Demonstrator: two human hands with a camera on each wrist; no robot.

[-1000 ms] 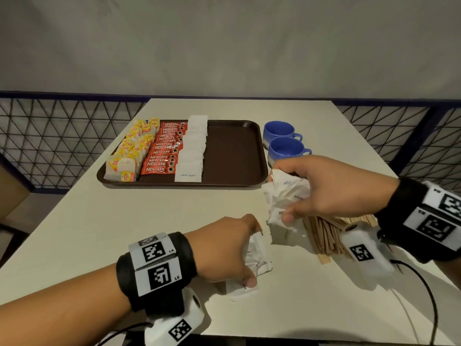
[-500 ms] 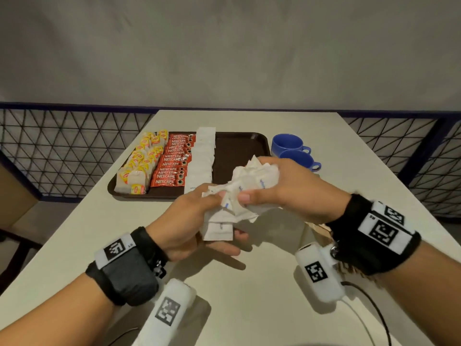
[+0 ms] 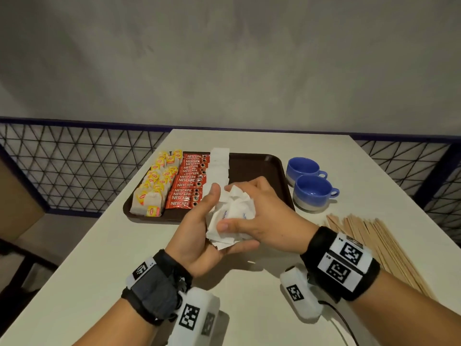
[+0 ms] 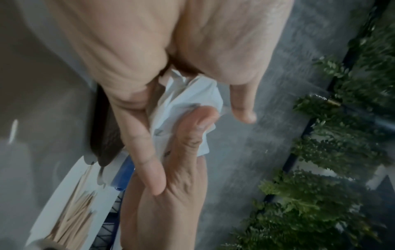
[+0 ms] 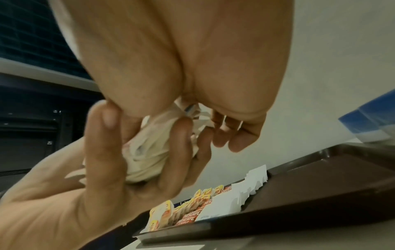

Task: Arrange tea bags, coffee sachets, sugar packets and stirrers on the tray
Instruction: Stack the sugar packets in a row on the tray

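**Both hands around a bundle of sugar packets**

I see my left hand (image 3: 199,228) cupped palm-up under a crumpled bundle of white sugar packets (image 3: 230,217), thumb curled against its side. My right hand (image 3: 259,216) closes over the bundle from above and the right, thumb pressed on the front. The bundle hangs above the near edge of the brown tray (image 3: 262,171). On the tray lie rows of tea bags (image 3: 156,186), Nescafé coffee sachets (image 3: 189,181) and flat sugar packets (image 3: 219,166). Wooden stirrers (image 3: 374,245) lie loose on the desk (image 3: 99,258) to the right, near two blue cups (image 3: 309,188).
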